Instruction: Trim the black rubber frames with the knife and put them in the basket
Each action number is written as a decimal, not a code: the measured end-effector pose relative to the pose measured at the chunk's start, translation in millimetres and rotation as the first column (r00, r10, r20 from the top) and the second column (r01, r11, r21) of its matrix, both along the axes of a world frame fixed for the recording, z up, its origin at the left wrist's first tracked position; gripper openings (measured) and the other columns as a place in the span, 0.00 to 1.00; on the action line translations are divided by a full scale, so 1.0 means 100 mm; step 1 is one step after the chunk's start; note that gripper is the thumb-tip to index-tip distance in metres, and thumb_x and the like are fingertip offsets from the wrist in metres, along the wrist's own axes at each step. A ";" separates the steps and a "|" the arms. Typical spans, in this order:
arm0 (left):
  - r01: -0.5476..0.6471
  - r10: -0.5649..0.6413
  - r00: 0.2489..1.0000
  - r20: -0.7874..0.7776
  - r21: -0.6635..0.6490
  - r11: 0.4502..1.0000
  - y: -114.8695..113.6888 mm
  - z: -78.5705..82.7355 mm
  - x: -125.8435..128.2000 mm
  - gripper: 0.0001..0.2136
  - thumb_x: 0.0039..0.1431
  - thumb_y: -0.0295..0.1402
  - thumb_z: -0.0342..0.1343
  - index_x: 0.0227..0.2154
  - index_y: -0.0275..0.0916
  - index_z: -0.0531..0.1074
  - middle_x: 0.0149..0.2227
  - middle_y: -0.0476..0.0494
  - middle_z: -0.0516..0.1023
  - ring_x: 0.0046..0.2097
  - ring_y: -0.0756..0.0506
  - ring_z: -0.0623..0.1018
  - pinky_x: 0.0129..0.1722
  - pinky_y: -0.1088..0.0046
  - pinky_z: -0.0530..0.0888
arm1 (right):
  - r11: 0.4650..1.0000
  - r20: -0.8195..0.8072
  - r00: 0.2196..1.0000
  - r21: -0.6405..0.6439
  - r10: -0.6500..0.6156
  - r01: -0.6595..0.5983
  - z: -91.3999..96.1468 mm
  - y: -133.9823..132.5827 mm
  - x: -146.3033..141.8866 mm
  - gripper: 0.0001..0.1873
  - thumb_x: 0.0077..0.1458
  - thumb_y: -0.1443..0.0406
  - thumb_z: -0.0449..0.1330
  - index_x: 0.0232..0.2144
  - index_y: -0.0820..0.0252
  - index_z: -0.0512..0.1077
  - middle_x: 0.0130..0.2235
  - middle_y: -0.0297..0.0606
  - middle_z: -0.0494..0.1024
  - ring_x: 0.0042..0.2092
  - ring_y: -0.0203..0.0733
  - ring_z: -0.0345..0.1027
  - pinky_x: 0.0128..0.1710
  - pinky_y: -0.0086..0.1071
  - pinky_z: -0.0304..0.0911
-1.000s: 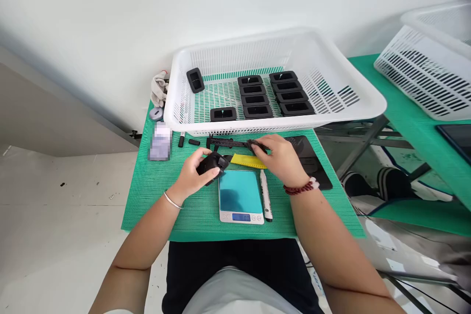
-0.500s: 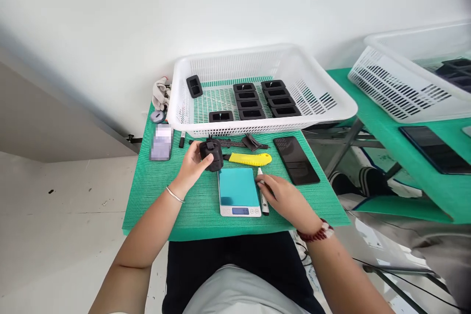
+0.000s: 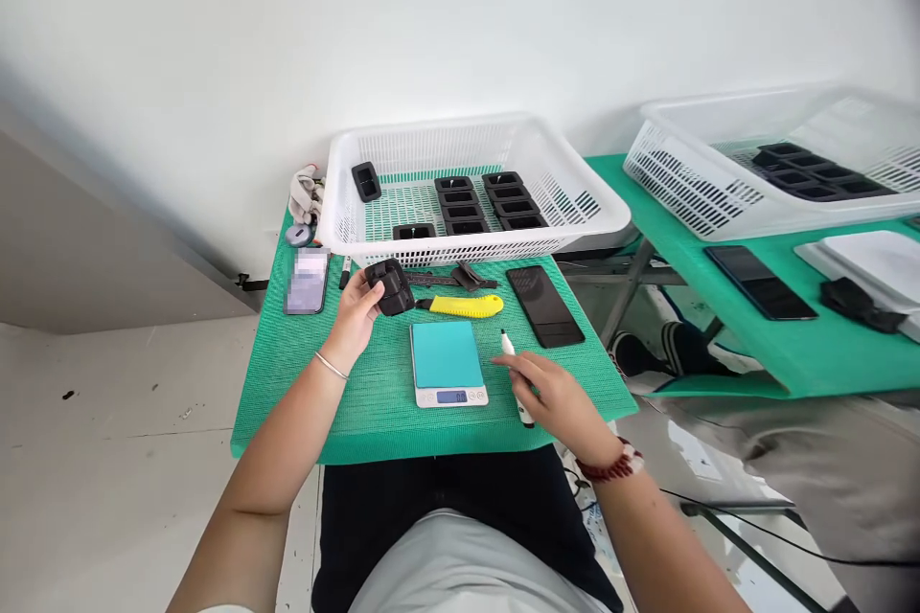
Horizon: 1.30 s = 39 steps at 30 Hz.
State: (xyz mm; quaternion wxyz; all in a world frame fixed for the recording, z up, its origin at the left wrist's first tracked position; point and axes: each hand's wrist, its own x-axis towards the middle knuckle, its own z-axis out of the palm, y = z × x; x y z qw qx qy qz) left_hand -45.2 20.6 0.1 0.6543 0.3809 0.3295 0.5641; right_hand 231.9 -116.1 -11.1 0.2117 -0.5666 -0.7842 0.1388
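My left hand (image 3: 357,311) is closed around a black moulded part (image 3: 390,287), thumb on its near face, raised above the table by the blade end of a yellow-handled knife (image 3: 467,306). My right hand (image 3: 552,393) lies over a white marker (image 3: 507,345), index finger stretched across it to the left and fingers apart. The hand hides the marker's middle; its dark tip points away from me. Left of it sits a small digital scale (image 3: 447,354) with a teal top and a lit display.
A white basket (image 3: 575,196) with several black rectangular parts (image 3: 460,211) stands at the back. Around the table lie a black phone (image 3: 544,306), a lit phone (image 3: 307,283), a black caliper (image 3: 435,280) and a small marker (image 3: 345,273). A neighbouring table (image 3: 754,359) stands right.
My left hand has turned the black part, showing a different, flatter face. The marker now lies farther from the scale, and my right index finger has straightened. The view has swung right.
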 end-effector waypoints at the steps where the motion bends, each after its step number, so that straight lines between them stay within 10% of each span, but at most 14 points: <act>1: 0.003 -0.003 1.000 -0.010 -0.003 1.000 0.00 0.00 0.00 0.17 0.46 0.38 0.68 0.36 0.40 0.70 0.37 0.47 0.76 0.37 0.49 0.76 0.35 0.75 0.75 | 0.999 -0.034 0.999 0.041 -0.009 0.010 0.01 -0.02 0.00 0.16 0.64 0.66 0.46 0.48 0.56 0.69 0.31 0.37 0.73 0.31 0.40 0.68 0.30 0.33 0.63; 10: 0.135 -0.135 0.989 -0.055 -0.002 0.991 -0.06 0.01 0.03 0.21 0.37 0.36 0.72 0.27 0.39 0.63 0.28 0.52 0.69 0.30 0.52 0.73 0.26 0.77 0.72 | 0.879 -0.293 0.946 0.402 -0.141 0.255 0.17 0.11 -0.24 0.10 0.57 0.65 0.58 0.43 0.54 0.68 0.32 0.34 0.78 0.31 0.38 0.72 0.31 0.30 0.66; 19: 0.184 -0.179 0.977 -0.113 0.030 0.982 -0.16 0.03 0.09 0.23 0.33 0.38 0.73 0.29 0.38 0.66 0.30 0.50 0.73 0.32 0.49 0.74 0.28 0.76 0.72 | 0.964 -0.606 0.785 0.109 -0.127 0.241 0.43 0.38 -0.89 0.07 0.60 0.59 0.52 0.37 0.54 0.58 0.17 0.22 0.59 0.16 0.32 0.52 0.17 0.27 0.45; 29: 0.193 -0.190 0.974 -0.127 0.011 0.981 -0.19 0.06 0.11 0.22 0.32 0.37 0.73 0.29 0.39 0.68 0.28 0.51 0.74 0.30 0.49 0.74 0.29 0.75 0.72 | 0.980 -0.561 0.817 0.053 -0.130 0.193 0.34 0.43 -1.00 0.06 0.58 0.60 0.52 0.33 0.54 0.58 0.19 0.27 0.70 0.15 0.34 0.59 0.16 0.28 0.51; 39: 0.182 -0.184 0.980 -0.080 -0.024 0.983 -0.16 0.06 0.05 0.21 0.35 0.37 0.72 0.30 0.39 0.68 0.31 0.49 0.74 0.33 0.49 0.75 0.29 0.74 0.74 | 0.914 -0.631 0.720 0.044 -0.288 0.404 0.23 0.51 -0.81 0.08 0.59 0.59 0.54 0.39 0.55 0.62 0.22 0.30 0.72 0.18 0.36 0.62 0.18 0.31 0.56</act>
